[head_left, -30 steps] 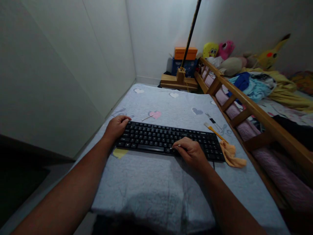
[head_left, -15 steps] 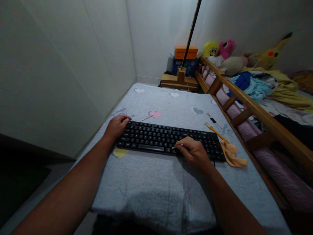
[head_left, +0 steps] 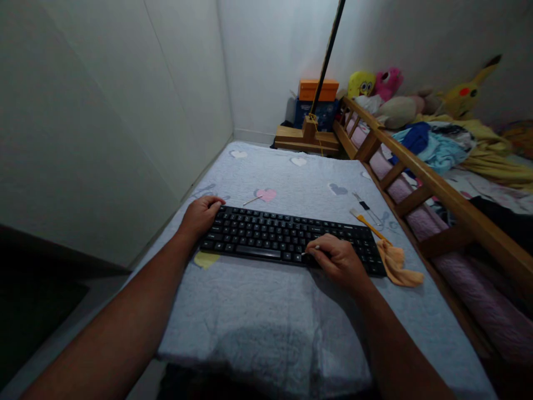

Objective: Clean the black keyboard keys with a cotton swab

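A black keyboard (head_left: 258,236) lies flat, slightly slanted, across the heart-patterned cover. At its upper left corner, my left hand (head_left: 202,215) grips the edge with bent fingers, the thumb near the top row. My right hand (head_left: 335,256) is closed in a pinch on a cotton swab (head_left: 304,254), whose white tip touches or hovers just over the lower keys right of the space bar. Part of the number pad is hidden behind that hand. Beyond the keyboard, a second cotton swab (head_left: 252,200) rests by a pink heart print.
Right of the keyboard lie an orange cloth (head_left: 397,264), a yellow-handled brush (head_left: 370,223) and metal tweezers (head_left: 366,207) with a black band. A wooden bed rail (head_left: 441,191) borders the right side. A wooden stand base (head_left: 306,139) with a dark pole is beyond the far edge.
My right hand has shifted a little to the right along the bottom keys with the cotton swab. My left hand stays at the keyboard's corner.
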The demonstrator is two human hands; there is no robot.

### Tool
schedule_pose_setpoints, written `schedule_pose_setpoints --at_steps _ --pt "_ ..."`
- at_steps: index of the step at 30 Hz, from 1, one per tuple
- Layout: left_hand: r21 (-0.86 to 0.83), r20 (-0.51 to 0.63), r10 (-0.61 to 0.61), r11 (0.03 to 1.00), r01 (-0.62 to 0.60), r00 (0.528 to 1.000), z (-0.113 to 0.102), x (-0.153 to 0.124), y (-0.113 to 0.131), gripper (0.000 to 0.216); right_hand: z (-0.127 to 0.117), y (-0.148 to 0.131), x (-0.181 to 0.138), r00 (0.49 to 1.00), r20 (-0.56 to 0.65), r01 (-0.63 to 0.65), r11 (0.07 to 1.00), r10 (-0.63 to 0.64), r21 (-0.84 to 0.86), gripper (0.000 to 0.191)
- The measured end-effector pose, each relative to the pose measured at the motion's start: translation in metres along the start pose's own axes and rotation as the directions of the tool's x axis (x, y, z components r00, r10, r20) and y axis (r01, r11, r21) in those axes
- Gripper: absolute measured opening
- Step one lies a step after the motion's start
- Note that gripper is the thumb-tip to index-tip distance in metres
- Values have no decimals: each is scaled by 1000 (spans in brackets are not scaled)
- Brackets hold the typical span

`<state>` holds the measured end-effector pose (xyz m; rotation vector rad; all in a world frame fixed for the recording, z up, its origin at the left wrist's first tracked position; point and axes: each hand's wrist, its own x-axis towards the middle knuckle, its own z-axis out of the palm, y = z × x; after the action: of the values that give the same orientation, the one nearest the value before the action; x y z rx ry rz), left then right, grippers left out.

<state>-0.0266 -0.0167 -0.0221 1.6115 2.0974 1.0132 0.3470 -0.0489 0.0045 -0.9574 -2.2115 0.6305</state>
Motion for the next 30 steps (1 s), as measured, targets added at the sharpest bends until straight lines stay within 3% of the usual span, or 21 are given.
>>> schedule_pose_setpoints --at_steps 17,30 --pt "-9 -3 -3 1000 3 1000 1 0 0 31 -4 -10 0 996 82 30 999 -32 27 20" --pt "-1 -13 22 1000 -22 1000 2 1 -3 31 -3 -9 -2 997 68 33 998 -37 52 19"
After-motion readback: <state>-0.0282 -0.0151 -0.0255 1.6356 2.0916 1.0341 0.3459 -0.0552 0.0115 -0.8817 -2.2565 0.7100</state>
